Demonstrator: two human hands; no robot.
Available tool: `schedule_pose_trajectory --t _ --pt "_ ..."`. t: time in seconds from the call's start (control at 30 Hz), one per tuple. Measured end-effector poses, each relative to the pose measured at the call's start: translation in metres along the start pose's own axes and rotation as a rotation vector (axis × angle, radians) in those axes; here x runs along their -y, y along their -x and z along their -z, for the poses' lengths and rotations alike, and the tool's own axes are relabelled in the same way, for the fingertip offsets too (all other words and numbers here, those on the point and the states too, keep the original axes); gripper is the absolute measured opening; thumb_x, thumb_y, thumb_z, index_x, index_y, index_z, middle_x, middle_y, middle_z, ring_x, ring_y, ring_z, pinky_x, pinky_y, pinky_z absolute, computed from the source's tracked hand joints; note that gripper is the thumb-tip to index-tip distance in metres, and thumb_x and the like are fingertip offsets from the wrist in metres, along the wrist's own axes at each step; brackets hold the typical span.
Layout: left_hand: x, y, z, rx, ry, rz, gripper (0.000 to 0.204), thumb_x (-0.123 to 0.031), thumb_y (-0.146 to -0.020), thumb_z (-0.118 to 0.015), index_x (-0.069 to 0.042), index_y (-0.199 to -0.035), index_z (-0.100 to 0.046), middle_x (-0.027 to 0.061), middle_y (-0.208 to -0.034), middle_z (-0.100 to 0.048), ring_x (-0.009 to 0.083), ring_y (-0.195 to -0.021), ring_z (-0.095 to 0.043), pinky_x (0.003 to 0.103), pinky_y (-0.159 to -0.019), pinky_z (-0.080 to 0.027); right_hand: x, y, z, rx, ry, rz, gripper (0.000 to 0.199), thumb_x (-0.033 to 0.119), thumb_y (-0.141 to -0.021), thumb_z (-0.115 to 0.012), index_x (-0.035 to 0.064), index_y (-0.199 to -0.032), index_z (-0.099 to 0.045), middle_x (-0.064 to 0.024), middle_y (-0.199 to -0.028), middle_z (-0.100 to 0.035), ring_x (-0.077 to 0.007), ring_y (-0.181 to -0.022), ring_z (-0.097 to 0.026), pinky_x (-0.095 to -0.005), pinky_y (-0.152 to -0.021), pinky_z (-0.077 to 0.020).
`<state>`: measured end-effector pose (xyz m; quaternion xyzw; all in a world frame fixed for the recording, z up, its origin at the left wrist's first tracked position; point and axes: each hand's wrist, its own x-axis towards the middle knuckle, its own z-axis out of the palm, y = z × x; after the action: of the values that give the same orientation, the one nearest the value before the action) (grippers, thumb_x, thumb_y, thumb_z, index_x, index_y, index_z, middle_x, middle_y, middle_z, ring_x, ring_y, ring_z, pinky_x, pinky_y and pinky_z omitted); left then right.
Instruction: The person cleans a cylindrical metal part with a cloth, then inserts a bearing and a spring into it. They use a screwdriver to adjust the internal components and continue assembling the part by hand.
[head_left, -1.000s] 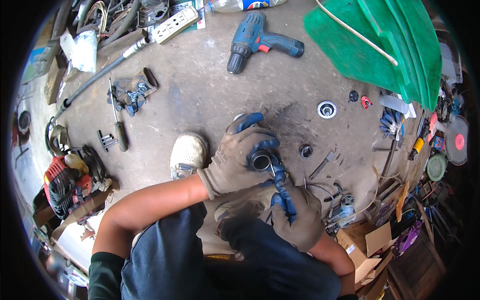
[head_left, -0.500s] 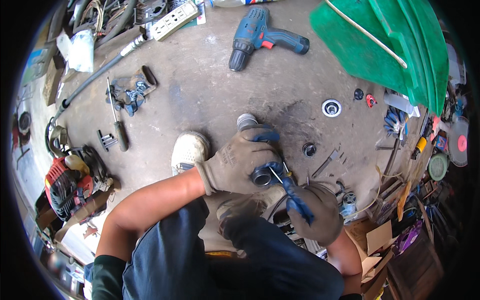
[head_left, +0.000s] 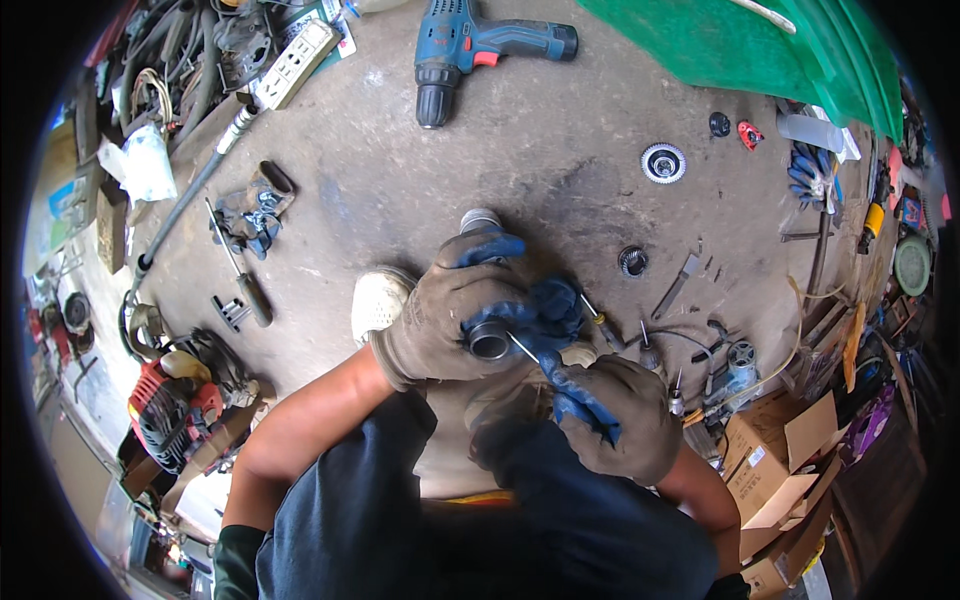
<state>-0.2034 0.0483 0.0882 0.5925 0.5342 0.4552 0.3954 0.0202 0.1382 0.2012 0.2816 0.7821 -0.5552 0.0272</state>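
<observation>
My left hand (head_left: 465, 300), in a grey-brown glove with blue fingertips, is closed around a metal cylindrical part. Its dark round open end (head_left: 490, 340) faces up toward me, and its ribbed silver end (head_left: 481, 219) sticks out on the far side. Gloved alike, my right hand (head_left: 620, 415) pinches a thin metal rod (head_left: 523, 347), whose tip is at the rim of the open end. The rod's other end is hidden in the fingers. Just right of my left hand is a dark blue rounded shape (head_left: 558, 305) that I cannot make out.
A blue cordless drill (head_left: 450, 50) lies at the far side. Right of my hands are a toothed ring (head_left: 663, 163), a smaller dark gear (head_left: 633, 262) and a screwdriver (head_left: 605, 328). Another screwdriver (head_left: 252, 290) and a red machine (head_left: 165, 410) lie left; a cardboard box (head_left: 765, 460) stands right.
The whole view has shifted, and the drill appears higher up. Both hands keep their hold, with the rod still at the open end. The dark blue shape now shows beside my left hand.
</observation>
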Motion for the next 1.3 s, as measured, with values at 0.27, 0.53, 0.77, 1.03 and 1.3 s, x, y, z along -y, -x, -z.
schedule_pose_trajectory --t 0.27,0.53,0.77,1.03,1.3 --pt "0.006 0.002 0.001 0.050 -0.039 -0.053 0.040 -0.024 -0.067 -0.088 -0.012 -0.101 -0.070 0.0071 -0.105 -0.069 0.0359 -0.124 -0.056 0.049 -0.105 -0.043 0.013 -0.004 -0.002 0.046 0.410 0.106 0.041 0.018 -0.079 -0.074 0.0019 -0.117 -0.068 -0.0137 -0.092 -0.065 -0.0309 -0.089 -0.062 -0.0427 -0.079 -0.0527" --pt "0.011 0.000 0.000 0.132 -0.028 -0.117 0.045 -0.022 -0.064 -0.087 -0.010 -0.105 -0.070 0.0081 -0.106 -0.068 0.0381 -0.125 -0.056 0.052 -0.108 -0.040 0.015 -0.011 0.009 0.163 0.428 0.082 0.041 0.017 -0.080 -0.072 0.0017 -0.118 -0.067 -0.0120 -0.093 -0.066 -0.0294 -0.087 -0.062 -0.0419 -0.077 -0.0527" --pt "0.014 -0.005 -0.001 0.141 -0.050 -0.125 0.041 -0.024 -0.069 -0.084 -0.010 -0.105 -0.069 0.0069 -0.104 -0.068 0.0375 -0.124 -0.056 0.050 -0.107 -0.041 0.026 -0.025 0.016 0.201 0.358 -0.021 0.036 0.014 -0.080 -0.070 0.0009 -0.113 -0.066 -0.0135 -0.096 -0.068 -0.0298 -0.088 -0.065 -0.0419 -0.077 -0.0541" --pt "0.013 -0.016 -0.003 0.203 -0.096 -0.135 0.039 -0.025 -0.068 -0.084 -0.010 -0.100 -0.068 0.0066 -0.101 -0.068 0.0359 -0.121 -0.056 0.049 -0.106 -0.042 0.031 -0.029 0.026 0.184 0.179 -0.212 0.036 0.012 -0.081 -0.070 -0.0003 -0.114 -0.065 -0.0180 -0.093 -0.069 -0.0347 -0.087 -0.067 -0.0452 -0.076 -0.0545" --pt "0.007 -0.018 0.004 0.046 -0.061 0.091 0.058 -0.034 -0.070 -0.085 -0.007 -0.116 -0.063 0.0206 -0.129 -0.057 0.0407 -0.125 -0.052 0.048 -0.107 -0.041 0.038 -0.034 0.024 0.082 0.335 -0.144 0.034 0.006 -0.081 -0.068 -0.0026 -0.114 -0.064 -0.0251 -0.089 -0.068 -0.0421 -0.080 -0.068 -0.0491 -0.074 -0.0538"
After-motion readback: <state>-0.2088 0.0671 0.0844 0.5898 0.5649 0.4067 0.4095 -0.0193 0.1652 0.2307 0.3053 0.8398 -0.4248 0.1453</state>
